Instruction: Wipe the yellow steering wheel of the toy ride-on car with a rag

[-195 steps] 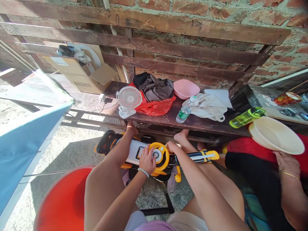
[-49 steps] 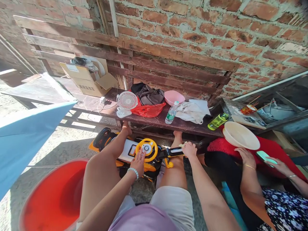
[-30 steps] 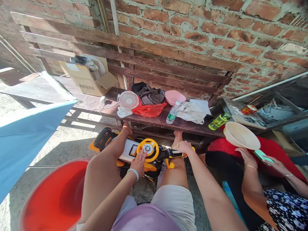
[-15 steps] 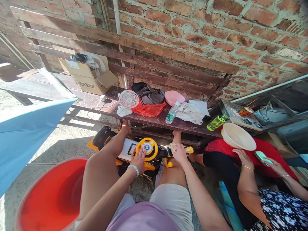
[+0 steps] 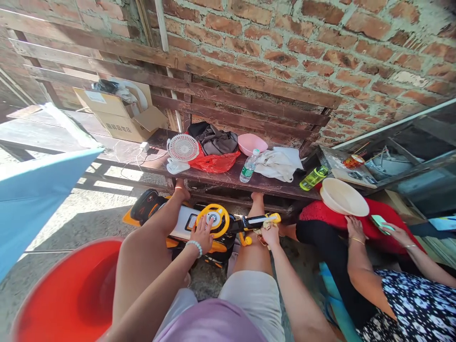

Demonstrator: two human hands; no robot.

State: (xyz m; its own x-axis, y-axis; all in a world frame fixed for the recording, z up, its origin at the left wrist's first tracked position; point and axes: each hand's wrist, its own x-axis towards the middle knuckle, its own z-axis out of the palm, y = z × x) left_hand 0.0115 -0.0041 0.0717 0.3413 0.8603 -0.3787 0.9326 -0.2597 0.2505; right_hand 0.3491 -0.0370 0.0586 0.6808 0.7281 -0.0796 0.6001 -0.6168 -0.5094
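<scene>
A yellow, black and white toy ride-on car (image 5: 185,223) stands on the ground between my bare legs. My left hand (image 5: 202,234) rests on its yellow steering wheel (image 5: 213,220) with fingers spread. My right hand (image 5: 270,234) is closed on a small thing I cannot make out, just below the toy's black and yellow handle bar (image 5: 258,221) and over my right knee.
A wooden bench (image 5: 221,176) holds a white fan (image 5: 182,151), red bag (image 5: 213,161), pink bowl (image 5: 251,143), water bottle (image 5: 248,166), white cloth (image 5: 280,164) and cardboard box (image 5: 116,116). An orange tub (image 5: 67,294) is at lower left. A seated person's hands (image 5: 352,225) hold a cream basin (image 5: 344,197) and a phone (image 5: 380,222).
My right hand has slid back along the handle bar toward my knee and closed. My left hand stays on the steering wheel. The view has shifted slightly.
</scene>
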